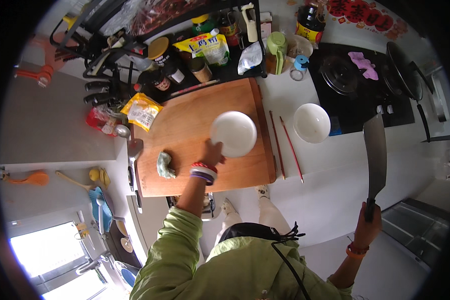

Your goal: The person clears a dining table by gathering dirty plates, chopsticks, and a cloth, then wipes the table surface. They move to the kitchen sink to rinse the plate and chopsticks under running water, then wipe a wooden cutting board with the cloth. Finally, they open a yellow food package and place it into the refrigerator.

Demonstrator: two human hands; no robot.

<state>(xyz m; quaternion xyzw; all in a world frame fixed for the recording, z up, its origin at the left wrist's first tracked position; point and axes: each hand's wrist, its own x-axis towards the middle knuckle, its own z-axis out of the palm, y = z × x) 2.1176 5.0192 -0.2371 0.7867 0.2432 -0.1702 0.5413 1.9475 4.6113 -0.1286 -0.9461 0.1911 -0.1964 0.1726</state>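
My left hand has its fingers at the near-left rim of a white bowl, over the wooden cutting board. Whether the bowl rests on the board or is slightly raised, I cannot tell. A crumpled pale green cloth lies on the board, left of that hand. Off to the right, my right hand grips the black handle of a cleaver, its broad blade pointing away from me beside the counter's front edge. Two reddish chopsticks and a second white bowl sit on the counter between.
A black cooktop at the right holds a purple cloth and a wok. Behind the board stand seasoning jars and a green-lidded jug. A yellow packet overlaps its left corner; a knife block is beyond.
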